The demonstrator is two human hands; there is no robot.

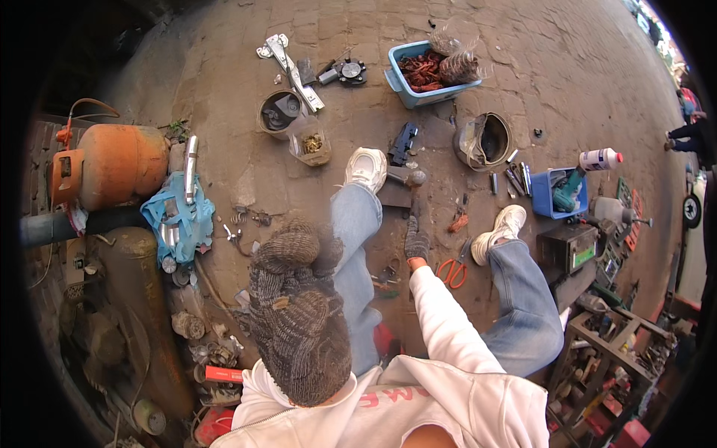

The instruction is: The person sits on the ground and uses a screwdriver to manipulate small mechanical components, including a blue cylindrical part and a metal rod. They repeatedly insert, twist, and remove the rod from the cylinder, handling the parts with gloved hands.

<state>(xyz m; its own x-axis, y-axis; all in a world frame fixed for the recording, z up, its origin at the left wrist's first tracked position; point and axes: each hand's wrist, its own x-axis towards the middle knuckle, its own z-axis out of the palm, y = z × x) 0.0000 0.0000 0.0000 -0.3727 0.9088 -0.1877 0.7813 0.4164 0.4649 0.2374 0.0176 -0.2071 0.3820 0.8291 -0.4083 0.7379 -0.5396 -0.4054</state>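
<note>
Head view. Right hand [417,245], gloved, closed round the handle of what looks like a hammer [417,178]; its head lies just beyond that hand, by a dark metal block [394,196]. Likely head-heavy, rigid, hard to damage; best held low on the handle. Left hand [299,321], gloved, near the lens, fingers curled; cannot tell if holding anything. Scissors [458,263] just right of right hand.
</note>
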